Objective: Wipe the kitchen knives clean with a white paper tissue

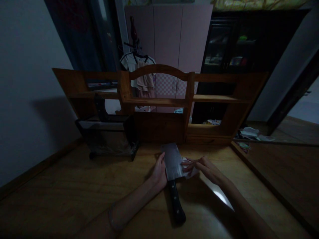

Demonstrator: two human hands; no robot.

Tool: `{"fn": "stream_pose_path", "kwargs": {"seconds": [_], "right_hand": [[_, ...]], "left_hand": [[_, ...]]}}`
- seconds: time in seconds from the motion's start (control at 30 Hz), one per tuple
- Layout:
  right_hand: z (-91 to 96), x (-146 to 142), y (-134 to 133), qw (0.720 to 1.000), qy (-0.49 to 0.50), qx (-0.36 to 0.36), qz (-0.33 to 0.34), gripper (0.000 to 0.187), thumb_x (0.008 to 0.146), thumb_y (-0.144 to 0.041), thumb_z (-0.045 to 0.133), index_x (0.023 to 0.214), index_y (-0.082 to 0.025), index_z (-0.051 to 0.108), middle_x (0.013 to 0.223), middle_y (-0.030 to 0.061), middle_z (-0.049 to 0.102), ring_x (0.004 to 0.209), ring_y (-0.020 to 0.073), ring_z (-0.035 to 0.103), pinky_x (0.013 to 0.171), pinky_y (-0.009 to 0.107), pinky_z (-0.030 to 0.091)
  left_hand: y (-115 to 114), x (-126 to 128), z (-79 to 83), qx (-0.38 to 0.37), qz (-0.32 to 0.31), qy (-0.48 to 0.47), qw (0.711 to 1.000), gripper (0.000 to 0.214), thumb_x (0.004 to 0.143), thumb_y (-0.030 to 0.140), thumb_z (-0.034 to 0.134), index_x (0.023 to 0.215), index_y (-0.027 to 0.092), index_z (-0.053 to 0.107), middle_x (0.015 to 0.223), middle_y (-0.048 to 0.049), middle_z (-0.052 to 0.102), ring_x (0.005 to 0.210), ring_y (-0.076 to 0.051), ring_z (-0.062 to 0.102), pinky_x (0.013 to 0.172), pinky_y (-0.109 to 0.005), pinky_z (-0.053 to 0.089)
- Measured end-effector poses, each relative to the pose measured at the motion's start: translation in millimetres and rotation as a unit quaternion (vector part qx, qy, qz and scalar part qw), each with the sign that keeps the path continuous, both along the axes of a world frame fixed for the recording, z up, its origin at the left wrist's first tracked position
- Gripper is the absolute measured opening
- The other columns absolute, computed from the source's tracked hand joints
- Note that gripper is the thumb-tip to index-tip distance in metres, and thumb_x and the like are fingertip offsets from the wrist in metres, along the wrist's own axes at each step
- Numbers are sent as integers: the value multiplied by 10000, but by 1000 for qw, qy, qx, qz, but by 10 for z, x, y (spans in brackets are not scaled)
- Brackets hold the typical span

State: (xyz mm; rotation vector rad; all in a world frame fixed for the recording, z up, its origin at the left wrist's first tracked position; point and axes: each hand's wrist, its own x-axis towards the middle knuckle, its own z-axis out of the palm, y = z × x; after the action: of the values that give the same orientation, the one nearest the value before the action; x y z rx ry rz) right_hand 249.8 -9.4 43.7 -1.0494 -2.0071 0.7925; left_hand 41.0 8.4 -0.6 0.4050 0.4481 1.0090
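A cleaver (173,161) with a broad metal blade and a black riveted handle is held above the wooden table (119,186), its handle toward me. My left hand (160,171) grips the blade along its left edge, thumb on the face and the other fingers hidden beneath. At the blade's right edge, my right hand (200,166) is closed on a white tissue (190,172), pressing it against the metal. The tissue is crumpled and partly covered by the fingers.
A black-framed knife rack (107,136) with another black-handled knife (100,107) stands at the left. Behind the table rises a wooden shelf unit (159,102). Farther back are a pink wardrobe (168,36), hanging clothes (144,78) and a dark cabinet (229,43).
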Motion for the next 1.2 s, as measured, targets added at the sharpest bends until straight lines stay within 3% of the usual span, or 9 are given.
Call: {"fn": "stream_pose_path", "kwargs": {"seconds": [0.07, 0.13, 0.23, 0.4, 0.67, 0.83, 0.97, 1.1, 1.2], "right_hand": [[15, 61, 37, 1000, 5, -12, -16, 446, 902, -348, 365, 814, -166, 763, 910, 53, 745, 983, 268, 657, 975, 452, 430], [16, 98, 80, 994, 49, 8, -100, 467, 931, -380, 323, 972, -162, 734, 1029, 65, 718, 1067, 281, 617, 1007, 474, 391], [16, 33, 107, 978, 118, 45, -166, 473, 968, -418, 249, 1254, -221, 569, 1312, 32, 558, 1266, 243, 456, 1097, 459, 272], [-19, -335, -42, 997, 65, 13, -25, 444, 981, -441, 233, 1375, -311, 391, 1528, -27, 192, 1406, 196, 173, 1145, 444, 146], [-66, -588, -214, 985, -117, 21, 123, 408, 992, -405, 226, 1390, -380, 317, 1513, -53, 221, 1418, 196, 106, 1131, 532, -70], [-112, -506, -134, 988, -109, 22, 107, 408, 997, -388, 210, 1373, -364, 365, 1511, -42, 243, 1408, 180, 162, 1157, 488, 43], [-215, -495, -97, 983, -152, 72, 69, 456, 971, -397, 341, 1415, -294, 321, 1549, 12, 95, 1415, 228, 123, 1144, 473, 147], [-257, -533, -75, 965, -216, 148, 6, 647, 918, -418, 461, 1468, -267, 153, 1556, 35, 11, 1421, 248, 2, 1144, 509, 68], [-247, -527, -53, 951, -239, 194, -36, 738, 867, -476, 526, 1469, -240, 169, 1555, 65, 30, 1422, 262, 13, 1143, 520, 55]], "left_hand": [[-2, -3, -5, 5, 3, 1, 1000, 530, 867, 496, 465, 1226, 110, 519, 1103, -168, 649, 1003, -305, 628, 943, -462, 417], [-7, -9, -2, 12, -6, -8, 1000, 527, 870, 492, 463, 1223, 105, 525, 1116, -168, 644, 1015, -305, 623, 942, -457, 421], [-14, -10, 23, -2, -11, -10, 1000, 501, 878, 474, 460, 1203, 103, 547, 1079, -154, 663, 991, -289, 633, 927, -432, 435], [-11, 8, 41, -5, 6, -32, 999, 448, 887, 443, 462, 1165, 113, 586, 1002, -123, 692, 929, -255, 654, 905, -384, 447], [40, -29, -80, -56, -27, -2, 998, 538, 839, 548, 482, 1014, 63, 639, 844, -152, 704, 786, -277, 673, 803, -391, 480], [20, -6, -8, -31, -34, -25, 999, 545, 881, 531, 408, 1083, 70, 616, 918, -162, 697, 842, -273, 667, 831, -388, 471], [-5, -5, 25, -20, -20, -36, 999, 517, 895, 503, 399, 1145, 92, 590, 992, -155, 684, 893, -265, 657, 859, -387, 459], [14, -5, -9, -36, -18, -43, 998, 493, 882, 500, 439, 1106, 92, 605, 975, -143, 690, 912, -263, 651, 889, -384, 442], [38, 3, -41, -35, -1, -41, 999, 482, 871, 497, 467, 1084, 90, 613, 947, -136, 696, 897, -264, 654, 897, -390, 437]]}}
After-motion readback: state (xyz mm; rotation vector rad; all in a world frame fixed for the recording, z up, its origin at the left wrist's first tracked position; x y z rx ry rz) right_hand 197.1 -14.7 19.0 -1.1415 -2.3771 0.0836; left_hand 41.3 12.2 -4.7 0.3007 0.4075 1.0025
